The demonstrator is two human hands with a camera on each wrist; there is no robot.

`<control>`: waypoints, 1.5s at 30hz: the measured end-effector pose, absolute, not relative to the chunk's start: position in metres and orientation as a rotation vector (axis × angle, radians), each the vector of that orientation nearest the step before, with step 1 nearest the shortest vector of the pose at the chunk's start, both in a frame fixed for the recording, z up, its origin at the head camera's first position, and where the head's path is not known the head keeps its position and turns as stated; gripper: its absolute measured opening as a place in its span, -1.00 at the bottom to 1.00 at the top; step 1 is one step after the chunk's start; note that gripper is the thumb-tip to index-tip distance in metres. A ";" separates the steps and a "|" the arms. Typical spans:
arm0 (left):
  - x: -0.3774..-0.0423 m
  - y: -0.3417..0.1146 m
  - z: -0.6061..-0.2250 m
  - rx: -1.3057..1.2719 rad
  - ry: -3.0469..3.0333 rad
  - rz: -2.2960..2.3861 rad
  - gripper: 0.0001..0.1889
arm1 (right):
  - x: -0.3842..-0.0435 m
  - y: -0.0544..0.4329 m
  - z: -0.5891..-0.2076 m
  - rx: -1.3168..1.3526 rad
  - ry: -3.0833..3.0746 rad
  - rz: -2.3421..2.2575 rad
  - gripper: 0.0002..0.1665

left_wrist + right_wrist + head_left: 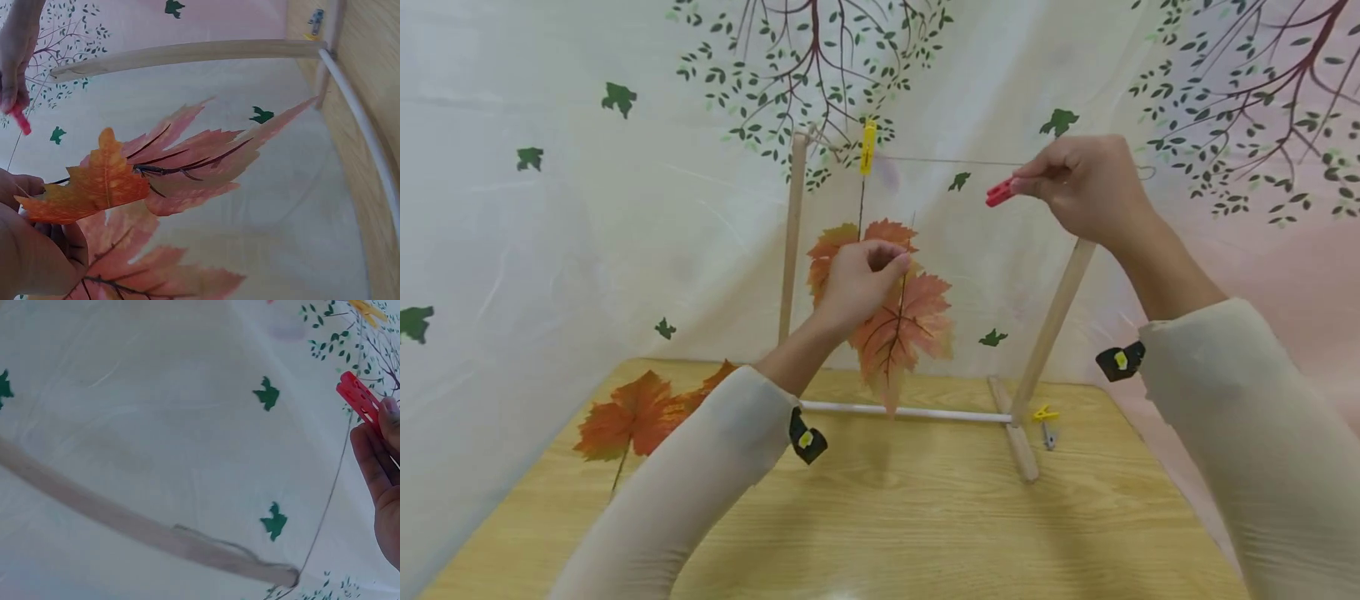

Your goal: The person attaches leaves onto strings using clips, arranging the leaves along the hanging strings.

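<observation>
My left hand (pixel 865 279) pinches the thin stem of an orange-pink artificial maple leaf (pixel 901 333), which hangs tip down below the fingers. Higher and to the right, my right hand (pixel 1093 187) holds a red clothespin (pixel 999 194) between thumb and fingers, just below a thin string (pixel 955 161). A yellow clothespin (pixel 868 148) sits on that string near its left end, with the dark stem of another maple leaf (pixel 823 250) under it. That second leaf is partly hidden behind my left hand. In the right wrist view the red clothespin (pixel 359 400) points toward the string.
The string spans two wooden posts, left (pixel 793 242) and right (pixel 1052 333), joined low by a white rod (pixel 910 412). More orange leaves (pixel 632 412) lie at the left of the wooden table (pixel 850 517). A yellow clothespin (pixel 1043 413) and a grey one (pixel 1049 437) lie beside the right foot.
</observation>
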State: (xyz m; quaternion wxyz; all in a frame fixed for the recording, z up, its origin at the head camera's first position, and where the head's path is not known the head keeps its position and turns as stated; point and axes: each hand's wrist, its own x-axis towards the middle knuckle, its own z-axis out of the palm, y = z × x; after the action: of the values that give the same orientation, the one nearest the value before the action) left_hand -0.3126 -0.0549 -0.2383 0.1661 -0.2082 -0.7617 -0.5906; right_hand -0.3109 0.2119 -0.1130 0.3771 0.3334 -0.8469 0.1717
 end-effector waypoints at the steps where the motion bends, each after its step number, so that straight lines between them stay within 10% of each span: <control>1: -0.314 -0.051 -0.234 -0.586 -2.161 -1.674 -0.79 | -0.311 0.207 -0.108 0.843 -2.178 0.431 -0.92; 45: -0.335 -0.032 -0.184 -0.295 -2.203 -1.438 -0.84 | -0.334 0.109 -0.061 0.804 -2.492 0.338 -0.74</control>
State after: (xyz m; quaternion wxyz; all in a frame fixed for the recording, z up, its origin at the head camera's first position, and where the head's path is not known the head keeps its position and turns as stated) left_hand -0.3353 -0.0316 -0.1835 0.2447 -0.1079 -0.8070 -0.5265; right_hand -0.3341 0.1091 -0.0606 0.2480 0.2950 -0.9144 0.1240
